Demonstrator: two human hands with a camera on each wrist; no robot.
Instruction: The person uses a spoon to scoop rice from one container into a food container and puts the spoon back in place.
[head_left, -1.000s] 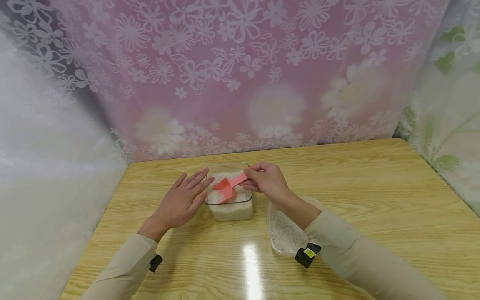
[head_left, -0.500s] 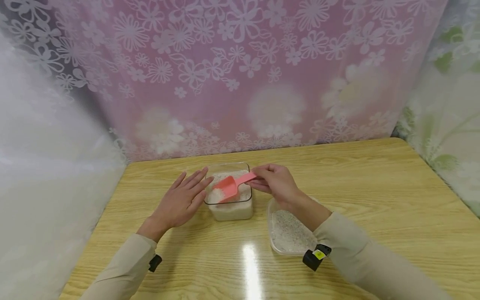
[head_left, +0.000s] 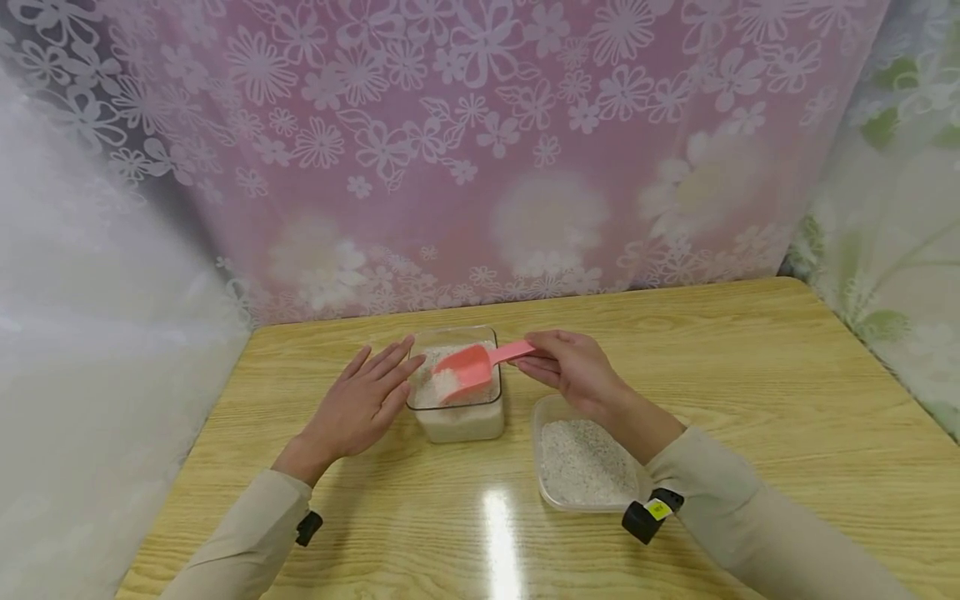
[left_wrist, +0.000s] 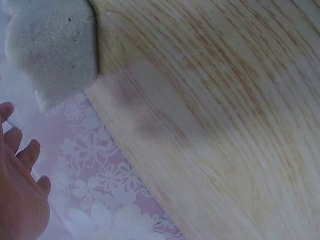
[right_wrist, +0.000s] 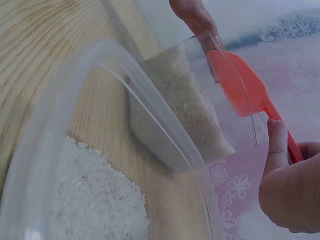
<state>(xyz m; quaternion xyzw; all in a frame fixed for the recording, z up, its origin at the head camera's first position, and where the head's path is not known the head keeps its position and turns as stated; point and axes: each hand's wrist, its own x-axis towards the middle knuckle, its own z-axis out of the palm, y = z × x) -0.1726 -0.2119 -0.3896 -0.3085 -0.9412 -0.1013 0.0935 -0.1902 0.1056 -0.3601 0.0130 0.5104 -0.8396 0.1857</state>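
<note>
A pink scoop [head_left: 480, 363] with some white rice in its bowl is over the clear square container [head_left: 461, 427] of rice. My right hand [head_left: 581, 373] pinches the end of the scoop's handle between thumb and fingers; the right wrist view shows the scoop [right_wrist: 240, 87] behind the container's clear wall, above the rice level. With fingers stretched out, my left hand [head_left: 358, 410] touches the container's left rim. In the left wrist view that hand [left_wrist: 22, 190] is partly cut off at the edge.
A translucent plastic tub [head_left: 546, 498], also holding rice [head_left: 588, 467], stands right of the container, partly under my right forearm. Both stand on a wood-grain table [head_left: 390, 533]. A pink floral curtain [head_left: 480, 208] hangs behind the table, with pale sheeting at both sides.
My right hand has drawn the scoop up and to the right, so more of its bowl shows with rice in it. The left hand stays at the rim.
</note>
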